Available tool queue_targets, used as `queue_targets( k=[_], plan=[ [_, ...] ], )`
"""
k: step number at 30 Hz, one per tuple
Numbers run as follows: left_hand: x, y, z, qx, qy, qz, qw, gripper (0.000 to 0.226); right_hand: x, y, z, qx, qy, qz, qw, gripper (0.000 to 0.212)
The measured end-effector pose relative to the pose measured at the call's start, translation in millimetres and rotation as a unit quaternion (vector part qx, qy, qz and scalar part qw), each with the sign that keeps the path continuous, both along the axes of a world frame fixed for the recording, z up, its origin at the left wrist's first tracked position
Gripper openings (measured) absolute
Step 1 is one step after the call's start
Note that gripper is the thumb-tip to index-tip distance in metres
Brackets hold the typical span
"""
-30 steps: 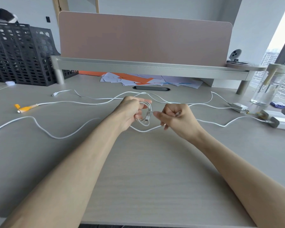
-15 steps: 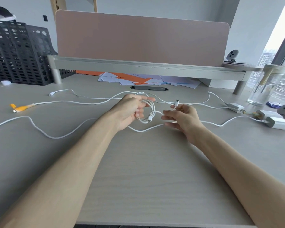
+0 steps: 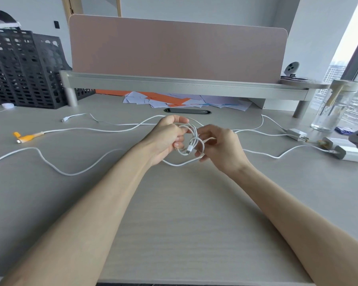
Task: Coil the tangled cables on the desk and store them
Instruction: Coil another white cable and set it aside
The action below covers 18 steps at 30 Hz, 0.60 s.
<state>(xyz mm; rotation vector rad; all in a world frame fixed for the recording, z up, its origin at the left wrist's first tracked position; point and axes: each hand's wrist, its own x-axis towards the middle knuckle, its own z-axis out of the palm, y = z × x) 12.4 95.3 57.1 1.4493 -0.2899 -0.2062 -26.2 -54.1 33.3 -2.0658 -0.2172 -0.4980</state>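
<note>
**Desk editor:** What's in hand?

**Photographer:** A white coil [image 3: 191, 139], held just above the middle of the desk [image 3: 174, 213]. The left hand [image 3: 165, 139] has its fingers curled round the loops. The right hand [image 3: 219, 147] pinches a strand at the coil's right edge. A plug [image 3: 189, 150] hangs from the bundle.

**Desk editor:** How will it handle?

**Photographer:** Light, thin and limp, I'd judge, and probably springy enough to unwind if let go. It's best gripped across all the loops, not by the plug.

**Desk editor:** And the rest?

**Photographer:** Other cables [image 3: 70, 174] sprawl loose across the desk, left and right, some running to chargers [image 3: 349, 153]. None looks coiled yet.
</note>
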Motion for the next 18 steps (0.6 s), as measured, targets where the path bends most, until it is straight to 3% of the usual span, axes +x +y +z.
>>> queue_targets(
  k=[3, 8, 10, 14, 18],
  plan=[
    [0.2, -0.3, 0.4, -0.003, -0.002, 0.007, 1.0, 0.023, 0.3, -0.4, 0.8, 0.066, 0.001, 0.005, 0.998, 0.04],
    [0.0, -1.9, -1.1, 0.016, -0.005, 0.002, 1.0, 0.021, -2.2, 1.7, 0.0, -0.019, 0.028, 0.005, 0.999, 0.037],
    [0.0, -1.5, -0.6, 0.018, -0.006, 0.005, 1.0, 0.021, -2.4, 1.8, 0.6, -0.011, 0.023, 0.005, 1.0, 0.042],
    [3.0, -0.1, -1.3, 0.001, 0.003, 0.009, 1.0, 0.025, -1.6, -0.1, 5.1, 0.121, -0.005, 0.053, 0.991, 0.049],
    [2.9, -2.8, -2.2, 0.003, -0.002, 0.017, 1.0, 0.031, -5.6, 0.7, 5.7, 0.229, 0.037, 0.123, 0.965, 0.051]
  ],
)
